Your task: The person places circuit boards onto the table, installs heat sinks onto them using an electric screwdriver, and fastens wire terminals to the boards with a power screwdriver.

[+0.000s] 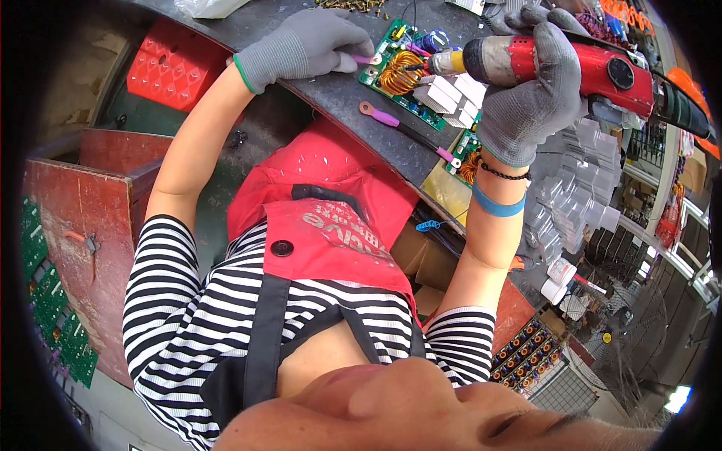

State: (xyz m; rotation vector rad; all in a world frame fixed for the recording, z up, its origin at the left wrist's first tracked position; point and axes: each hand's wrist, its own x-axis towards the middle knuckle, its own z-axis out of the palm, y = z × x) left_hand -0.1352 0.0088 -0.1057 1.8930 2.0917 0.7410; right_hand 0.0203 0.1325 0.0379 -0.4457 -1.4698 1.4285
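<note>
My right hand (535, 94), in a grey knit glove, is wrapped round a red power screwdriver (519, 60). The tool lies nearly level, its yellow nose and dark bit pointing left across the copper-wound coil (401, 73) of a green circuit board (435, 119). White finned blocks (451, 98) and a blue capacitor (433, 41) stand on that board. At its left edge my gloved left hand (320, 45) has its fingers closed on a purple-sleeved cable lug (367, 59); the fingertips are partly hidden. A black cable with ring lugs and a purple sleeve (385, 118) lies nearer me on the bench.
The dark bench (331, 94) runs slantwise, with small brass-coloured screws (353, 6) at its far edge. Another board with a coil (470, 165) sits below my right wrist. Clear plastic parts (568, 188) are piled at right. A red bin (173, 68) stands left of the bench.
</note>
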